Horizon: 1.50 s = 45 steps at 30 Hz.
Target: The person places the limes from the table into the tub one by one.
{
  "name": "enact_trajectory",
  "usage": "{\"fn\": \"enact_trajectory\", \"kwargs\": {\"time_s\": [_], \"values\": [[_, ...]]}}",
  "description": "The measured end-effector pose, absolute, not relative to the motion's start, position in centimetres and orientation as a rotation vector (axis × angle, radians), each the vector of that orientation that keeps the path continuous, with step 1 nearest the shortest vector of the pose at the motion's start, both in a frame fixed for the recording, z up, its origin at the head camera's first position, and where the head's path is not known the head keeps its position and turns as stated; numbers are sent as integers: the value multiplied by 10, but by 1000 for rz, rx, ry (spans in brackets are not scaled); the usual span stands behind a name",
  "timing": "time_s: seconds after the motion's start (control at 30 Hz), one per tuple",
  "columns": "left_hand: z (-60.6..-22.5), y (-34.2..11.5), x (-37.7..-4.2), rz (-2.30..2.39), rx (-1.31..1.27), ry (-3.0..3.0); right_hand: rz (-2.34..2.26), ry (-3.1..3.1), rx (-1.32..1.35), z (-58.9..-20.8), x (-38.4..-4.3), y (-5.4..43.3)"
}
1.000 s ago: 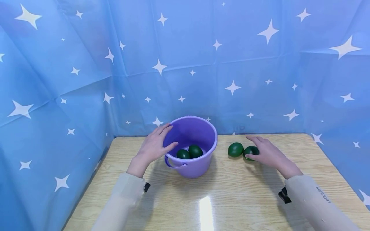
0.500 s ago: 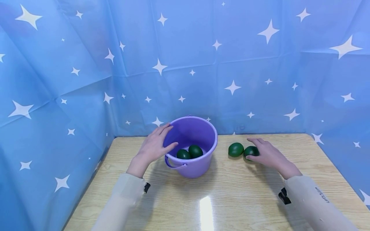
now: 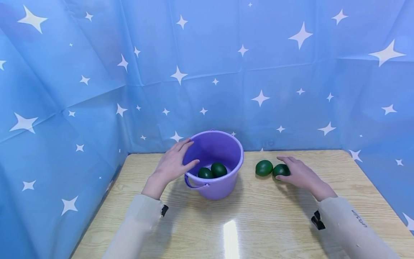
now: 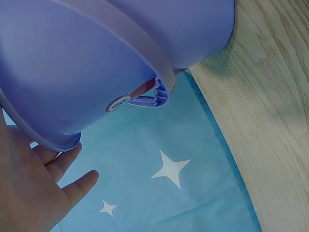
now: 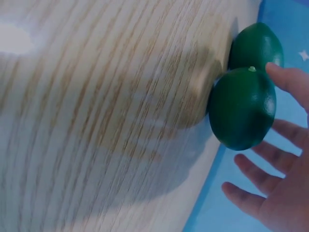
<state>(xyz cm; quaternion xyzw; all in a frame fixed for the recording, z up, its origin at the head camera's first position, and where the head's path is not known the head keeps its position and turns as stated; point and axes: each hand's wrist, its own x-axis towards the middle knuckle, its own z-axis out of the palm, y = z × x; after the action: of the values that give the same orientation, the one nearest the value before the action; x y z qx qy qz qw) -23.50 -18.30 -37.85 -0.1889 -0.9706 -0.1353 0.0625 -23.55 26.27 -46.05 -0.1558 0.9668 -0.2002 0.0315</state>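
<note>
A purple bucket (image 3: 220, 189) stands on the table, with two dark green limes (image 3: 219, 169) lying inside it. My left hand (image 3: 171, 160) is at the bucket's left rim, its fingers fairly straight and thumb spread; in the left wrist view fingertips (image 4: 72, 153) lie by the rim. Two more limes sit side by side right of the bucket, the left lime (image 3: 263, 168) apart from my hands. Over the right lime (image 3: 280, 172) my right hand (image 3: 299, 173) spreads, thumb and fingers around it. The right wrist view shows the thumb (image 5: 285, 79) close to this lime (image 5: 243, 108); whether it touches, I cannot tell.
The wooden table (image 3: 258, 223) carries a bright light reflection near the front. A blue cloth with white stars (image 3: 207, 72) hangs behind the table and at both sides. The bucket's handle (image 3: 195, 186) hangs down on its near left side.
My right hand has dropped very slightly and shifted a touch to the right beside the right lime. My left hand, the bucket and the limes look the same.
</note>
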Motion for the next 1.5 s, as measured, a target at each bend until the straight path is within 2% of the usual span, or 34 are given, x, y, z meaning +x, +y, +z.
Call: {"fn": "enact_trajectory", "kwargs": {"time_s": [1.5], "values": [[-377, -182, -233, -396, -567, -2940, -640, 2942, -452, -471, -237, 262]]}}
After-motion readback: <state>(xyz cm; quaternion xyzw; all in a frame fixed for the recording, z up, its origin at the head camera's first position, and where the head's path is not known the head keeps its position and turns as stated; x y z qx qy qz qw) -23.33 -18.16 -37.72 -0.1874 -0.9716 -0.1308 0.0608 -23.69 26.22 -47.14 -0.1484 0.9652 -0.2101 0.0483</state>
